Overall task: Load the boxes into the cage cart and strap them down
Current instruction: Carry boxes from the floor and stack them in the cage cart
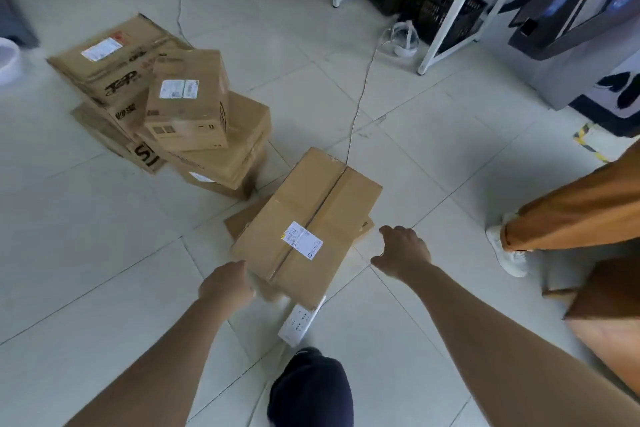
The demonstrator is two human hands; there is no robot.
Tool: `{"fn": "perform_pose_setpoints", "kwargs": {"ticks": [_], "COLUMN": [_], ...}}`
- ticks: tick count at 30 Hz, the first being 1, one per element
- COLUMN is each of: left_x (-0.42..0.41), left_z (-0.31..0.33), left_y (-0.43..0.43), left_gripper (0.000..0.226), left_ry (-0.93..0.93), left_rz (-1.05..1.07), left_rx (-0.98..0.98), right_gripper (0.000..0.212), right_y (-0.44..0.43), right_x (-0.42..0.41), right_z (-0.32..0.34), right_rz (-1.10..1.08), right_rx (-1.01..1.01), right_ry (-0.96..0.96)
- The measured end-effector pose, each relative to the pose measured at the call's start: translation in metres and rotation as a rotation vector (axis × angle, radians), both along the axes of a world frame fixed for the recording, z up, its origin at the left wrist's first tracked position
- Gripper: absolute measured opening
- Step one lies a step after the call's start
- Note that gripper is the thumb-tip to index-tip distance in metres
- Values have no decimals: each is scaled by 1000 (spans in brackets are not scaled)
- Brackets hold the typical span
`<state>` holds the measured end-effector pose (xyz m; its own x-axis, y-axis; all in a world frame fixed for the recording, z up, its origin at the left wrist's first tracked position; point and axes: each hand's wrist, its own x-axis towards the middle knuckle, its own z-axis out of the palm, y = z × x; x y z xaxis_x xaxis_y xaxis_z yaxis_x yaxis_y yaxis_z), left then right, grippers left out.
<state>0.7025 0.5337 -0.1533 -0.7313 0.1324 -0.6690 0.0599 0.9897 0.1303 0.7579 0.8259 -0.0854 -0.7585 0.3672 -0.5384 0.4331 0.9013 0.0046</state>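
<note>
On the tiled floor, near centre, head view.

Item 1: taped box (306, 229) with a white label. It lies skewed on a flat cardboard sheet (247, 218), and its near corner sits over a white power strip (300, 322).

Item 2: left hand (227, 282), touching the box's near-left corner. The fingers are blurred against the edge, so it cannot be told whether they clasp it.

Item 3: right hand (401, 251), just beside the box's right edge and not touching it. The fingers are apart and loosely bent, holding nothing.

Item 4: pile of boxes (166, 104), far left, stacked crookedly with the top one tilted.

Cage cart and strap: not in view.

Risks, as judged:
- A lift could drag the power strip or snag the white cable (360, 104) that emerges at the box's far edge.
- A lift begun from one corner, before the right hand has hold, would likely tip the box.
- A knock could slide the leaning pile.

Edges and room:
- Near left: open tile.
- Right: narrowed by another person's leg (571, 215) and shoe (507, 250).
- Far right: closed off by a white table frame (450, 21) with black crates (446, 7) beneath it.
</note>
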Motion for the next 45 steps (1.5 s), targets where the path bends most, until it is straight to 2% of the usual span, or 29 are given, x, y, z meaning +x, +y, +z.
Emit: {"fn": "perform_pose_setpoints", "kwargs": {"ticks": [13, 19, 26, 30, 32, 38, 43, 45], "left_x": [-52, -67, -59, -51, -48, -35, -17, -14], "left_z": [-93, -133, -195, -242, -266, -328, -364, -368], "left_y": [86, 106, 124, 139, 147, 159, 158, 159], "left_gripper": [47, 46, 56, 59, 62, 93, 95, 94], "left_ry": [-115, -191, -233, -221, -188, -147, -21, 38], "left_rz": [371, 567, 941, 1155, 1258, 1588, 1768, 1827], "left_rx": [48, 32, 18, 28, 13, -113, 88, 146], "right_gripper": [54, 58, 52, 35, 41, 72, 101, 105], "right_y": [116, 140, 156, 165, 169, 183, 181, 178], "right_x": [-133, -196, -256, -281, -291, -315, -328, -335], "right_z": [-82, -126, -208, -261, -287, -355, -392, -401], "right_rz": [209, 265, 369, 399, 406, 377, 143, 75], "right_rx": [-8, -28, -34, -53, -46, -34, -109, -105], "right_ry": [-146, -186, -222, -197, -190, -170, -134, -137]}}
